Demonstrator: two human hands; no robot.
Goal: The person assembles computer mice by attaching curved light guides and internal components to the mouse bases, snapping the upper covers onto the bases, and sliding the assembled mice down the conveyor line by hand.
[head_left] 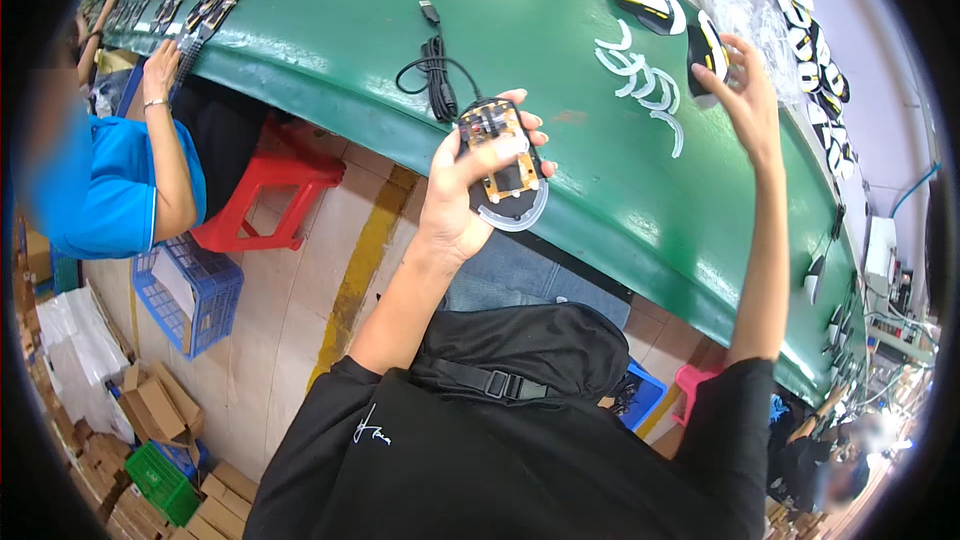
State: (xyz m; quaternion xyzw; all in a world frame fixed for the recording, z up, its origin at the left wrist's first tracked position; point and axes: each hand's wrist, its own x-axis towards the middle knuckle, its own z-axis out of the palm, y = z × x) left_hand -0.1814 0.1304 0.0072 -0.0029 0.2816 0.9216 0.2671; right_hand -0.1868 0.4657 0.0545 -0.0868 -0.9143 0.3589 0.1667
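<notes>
Your left fingers (488, 157) pinch an oval black mouse base (512, 180), right fingers (714, 87) a curved black-and-white plastic shell (701, 48), white script (372, 427) below.

Floor (300, 312): pale tiles, worn yellow stripe (352, 290) | Furniture: long glossy green surface (340, 55) running diagonally, red stool (300, 174) near its left part | Lower left: blue crate (222, 302), cardboard boxes (158, 408), green crate (162, 485) | Wall (885, 10): pale, upper right | Light: bright glare far lower right, white reflections on the surface
</notes>
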